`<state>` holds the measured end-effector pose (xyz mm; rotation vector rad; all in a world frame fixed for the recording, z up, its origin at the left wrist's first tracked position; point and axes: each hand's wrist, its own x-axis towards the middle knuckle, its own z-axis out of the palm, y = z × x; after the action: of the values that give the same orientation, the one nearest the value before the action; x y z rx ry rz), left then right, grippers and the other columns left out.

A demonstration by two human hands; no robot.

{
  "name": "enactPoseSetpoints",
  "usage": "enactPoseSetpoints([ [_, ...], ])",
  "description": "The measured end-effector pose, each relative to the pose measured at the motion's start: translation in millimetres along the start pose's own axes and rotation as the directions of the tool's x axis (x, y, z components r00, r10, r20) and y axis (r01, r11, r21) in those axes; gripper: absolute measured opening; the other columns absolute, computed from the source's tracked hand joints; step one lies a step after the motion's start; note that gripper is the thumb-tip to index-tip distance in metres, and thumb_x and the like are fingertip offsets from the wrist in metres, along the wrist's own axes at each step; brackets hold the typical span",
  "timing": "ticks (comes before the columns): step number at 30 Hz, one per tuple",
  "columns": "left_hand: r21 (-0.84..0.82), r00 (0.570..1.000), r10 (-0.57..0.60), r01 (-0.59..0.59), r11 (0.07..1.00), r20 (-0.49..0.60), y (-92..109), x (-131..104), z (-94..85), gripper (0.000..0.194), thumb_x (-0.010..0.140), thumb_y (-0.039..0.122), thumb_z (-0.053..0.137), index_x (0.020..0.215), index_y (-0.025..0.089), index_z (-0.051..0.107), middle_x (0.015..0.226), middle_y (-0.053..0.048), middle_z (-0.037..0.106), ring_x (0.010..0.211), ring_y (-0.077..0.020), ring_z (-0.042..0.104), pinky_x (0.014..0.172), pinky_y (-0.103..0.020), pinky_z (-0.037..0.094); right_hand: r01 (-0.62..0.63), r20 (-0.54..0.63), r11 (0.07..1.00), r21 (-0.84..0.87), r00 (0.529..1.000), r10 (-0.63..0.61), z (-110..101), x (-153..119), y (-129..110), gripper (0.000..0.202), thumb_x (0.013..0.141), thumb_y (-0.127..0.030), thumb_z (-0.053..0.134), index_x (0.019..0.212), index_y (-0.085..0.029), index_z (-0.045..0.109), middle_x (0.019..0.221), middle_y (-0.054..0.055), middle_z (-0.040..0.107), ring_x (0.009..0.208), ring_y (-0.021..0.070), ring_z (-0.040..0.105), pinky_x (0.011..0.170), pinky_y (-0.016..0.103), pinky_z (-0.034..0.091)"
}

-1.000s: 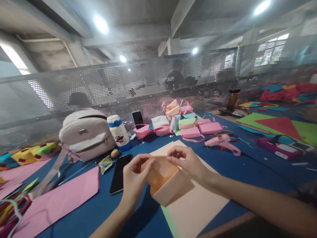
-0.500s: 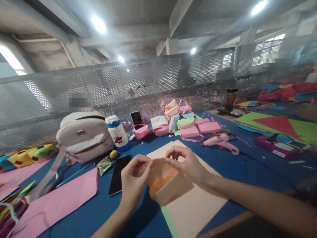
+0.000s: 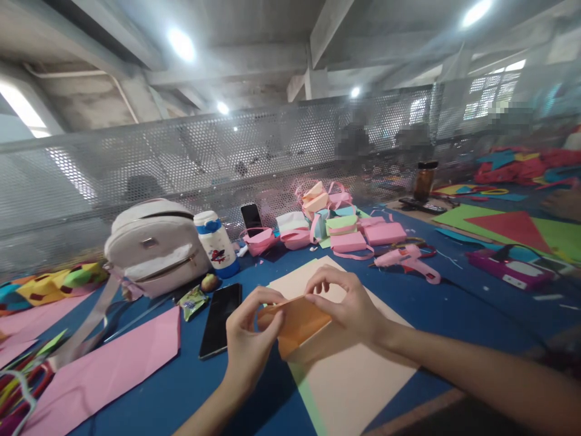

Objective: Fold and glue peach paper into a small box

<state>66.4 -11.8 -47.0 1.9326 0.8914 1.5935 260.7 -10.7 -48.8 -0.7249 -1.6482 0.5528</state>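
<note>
Between my hands is a small folded paper bag (image 3: 302, 328), peach outside and orange in its shaded inside. My left hand (image 3: 256, 330) pinches its left upper edge between thumb and fingers. At the top edge on the right, my right hand (image 3: 347, 303) pinches the paper the same way. Beneath lies a stack of large peach sheets (image 3: 358, 375), with a green sheet (image 3: 305, 387) showing along its left side. A black phone (image 3: 221, 321) rests just left of my left hand.
A pink glue gun (image 3: 406, 260) lies to the right, its cord trailing. Several small paper bags (image 3: 347, 242) stand at the back near a mesh partition (image 3: 272, 157). Leftward are a bottle (image 3: 215, 245), a white backpack (image 3: 154, 248) and pink paper (image 3: 113, 369).
The paper bag has tipped in my hands; its front wall shows less and its opening looks narrower. Both hands have shifted slightly right and keep their pinch.
</note>
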Motion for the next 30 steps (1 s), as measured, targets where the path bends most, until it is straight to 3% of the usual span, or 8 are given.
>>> enactPoseSetpoints([
  [14,-0.019,0.997,0.071,-0.07,0.997,0.025,-2.4,-6.7,0.6,0.01,0.086,0.017,0.067,0.078,0.02,0.071,0.078,-0.004,0.067,0.073,-0.0174,0.063,0.062,-0.024,0.05,0.176,0.025,0.982,-0.071,0.984,-0.175,-1.5,-3.8,-0.9,0.01,0.093,-0.028,0.068,0.084,-0.024,0.069,0.08,0.002,0.07,0.079,0.0204,0.061,0.074,0.035,0.046],
  [30,-0.026,0.989,0.143,-0.142,0.989,0.045,-4.4,-7.8,1.6,0.01,0.087,0.012,0.067,0.081,0.02,0.07,0.078,-0.003,0.067,0.073,-0.0154,0.064,0.062,-0.022,0.05,0.303,0.008,0.949,-0.084,0.953,-0.304,-1.2,-5.1,-1.5,0.01,0.089,-0.011,0.07,0.086,-0.02,0.069,0.08,0.001,0.071,0.077,0.0175,0.06,0.076,0.033,0.045],
])
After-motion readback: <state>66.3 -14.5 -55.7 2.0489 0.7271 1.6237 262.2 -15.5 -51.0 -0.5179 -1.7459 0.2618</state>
